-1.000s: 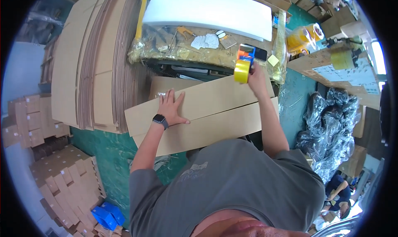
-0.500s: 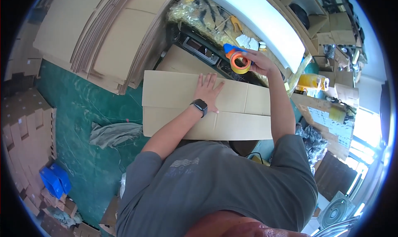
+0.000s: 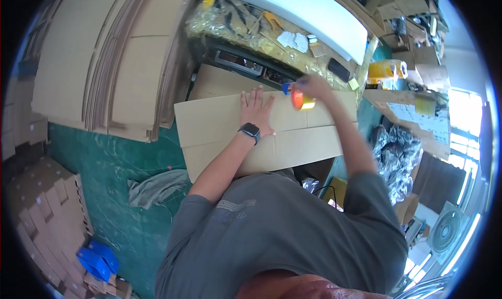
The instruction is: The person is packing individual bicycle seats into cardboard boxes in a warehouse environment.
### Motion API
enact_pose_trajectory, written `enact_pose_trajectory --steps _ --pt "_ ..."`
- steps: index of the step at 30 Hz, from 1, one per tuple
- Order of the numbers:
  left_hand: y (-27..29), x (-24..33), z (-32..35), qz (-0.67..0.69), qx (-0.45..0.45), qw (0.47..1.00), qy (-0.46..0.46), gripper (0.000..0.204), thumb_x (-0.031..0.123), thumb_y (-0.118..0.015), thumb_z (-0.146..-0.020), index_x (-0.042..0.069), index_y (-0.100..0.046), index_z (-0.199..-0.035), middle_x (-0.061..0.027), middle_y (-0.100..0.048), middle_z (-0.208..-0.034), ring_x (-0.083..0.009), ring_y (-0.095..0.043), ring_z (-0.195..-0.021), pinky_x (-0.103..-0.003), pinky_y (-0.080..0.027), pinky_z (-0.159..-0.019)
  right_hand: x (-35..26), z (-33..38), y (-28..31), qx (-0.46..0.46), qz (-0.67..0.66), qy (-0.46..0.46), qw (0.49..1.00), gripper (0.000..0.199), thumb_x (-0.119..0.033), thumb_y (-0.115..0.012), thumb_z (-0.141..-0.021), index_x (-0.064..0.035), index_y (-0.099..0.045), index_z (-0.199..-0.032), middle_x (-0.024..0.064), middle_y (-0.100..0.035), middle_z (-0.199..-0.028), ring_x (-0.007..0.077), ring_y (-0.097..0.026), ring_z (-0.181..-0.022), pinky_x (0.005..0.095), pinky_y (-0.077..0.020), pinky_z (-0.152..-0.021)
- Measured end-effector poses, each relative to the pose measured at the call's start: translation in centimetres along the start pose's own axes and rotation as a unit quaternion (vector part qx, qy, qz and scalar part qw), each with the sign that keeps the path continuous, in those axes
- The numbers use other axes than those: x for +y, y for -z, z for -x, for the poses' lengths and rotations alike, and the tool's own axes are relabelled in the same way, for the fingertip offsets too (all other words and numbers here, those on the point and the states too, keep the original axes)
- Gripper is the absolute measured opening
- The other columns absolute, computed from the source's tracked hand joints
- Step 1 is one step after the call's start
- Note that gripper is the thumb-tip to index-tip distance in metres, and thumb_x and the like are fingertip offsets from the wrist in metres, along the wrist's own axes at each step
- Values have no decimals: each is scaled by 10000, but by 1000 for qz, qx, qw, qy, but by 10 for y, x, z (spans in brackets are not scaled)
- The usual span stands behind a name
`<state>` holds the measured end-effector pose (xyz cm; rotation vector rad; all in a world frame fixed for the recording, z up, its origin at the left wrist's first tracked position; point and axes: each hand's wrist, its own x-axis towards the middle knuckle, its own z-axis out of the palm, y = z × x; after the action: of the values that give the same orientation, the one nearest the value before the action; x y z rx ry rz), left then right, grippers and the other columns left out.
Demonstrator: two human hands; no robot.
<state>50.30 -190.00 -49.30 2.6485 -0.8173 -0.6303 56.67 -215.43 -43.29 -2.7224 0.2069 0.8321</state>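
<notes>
I see the left hand [image 3: 256, 109] flat on the folded cardboard box [image 3: 225, 123] at frame centre, fingers spread apart, palm pressing down, nothing gripped. A dark smartwatch [image 3: 250, 131] sits on that wrist. The right hand [image 3: 309, 87] is just right of it, upper centre, closed around a tape dispenser [image 3: 299, 98] with a yellow-orange roll and a blue part; it's blurred, so I can't tell whether the roll touches the cardboard. The box lies flat across the middle of the frame, a seam running along its length, its far edge near a dark machine [image 3: 246, 63] above it.

Behind that, in the upper centre, a cluttered bench under crinkled clear plastic [image 3: 235, 27], with a long white foam slab [image 3: 303, 8] at its back. Upper left is filled with big stacks of flat cardboard sheets [image 3: 104, 58]. Green floor [image 3: 104, 158] left of centre, a grey rag [image 3: 154, 186] lying on it just left of my elbow. Lower left has piles of small folded cartons [image 3: 42, 215] and some blue pieces [image 3: 97, 260] near them. Right side: yellow tape rolls [image 3: 386, 69] on a shelf, crumpled silver-black bags [image 3: 395, 152] below, a fan [image 3: 444, 231] at lower right. Grey shirt [image 3: 282, 236] fills bottom centre
</notes>
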Motion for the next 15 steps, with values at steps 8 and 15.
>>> enact_pose_trajectory --steps 8,15 --pt "10 18 -15 -25 -9 1000 -14 1305 626 -923 -588 245 -304 -1672 -257 -149 -1734 -419 -160 -1607 -666 -48 -1275 -2 325 -159 51 -163 -155 973 479 -387 -813 -870 -83 -760 -1236 225 -660 -911 404 -714 -819 496 -591 -778" --pt "1 9 4 -7 21 1000 -3 1236 604 -910 -619 225 -353 -1655 -281 -136 -1730 -425 -110 -1618 -658 -52 -1276 46 252 -284 108 -210 -55 970 438 -356 -799 -847 -62 -768 -1170 271 -708 -1037 448 -705 -964 517 -579 -868"
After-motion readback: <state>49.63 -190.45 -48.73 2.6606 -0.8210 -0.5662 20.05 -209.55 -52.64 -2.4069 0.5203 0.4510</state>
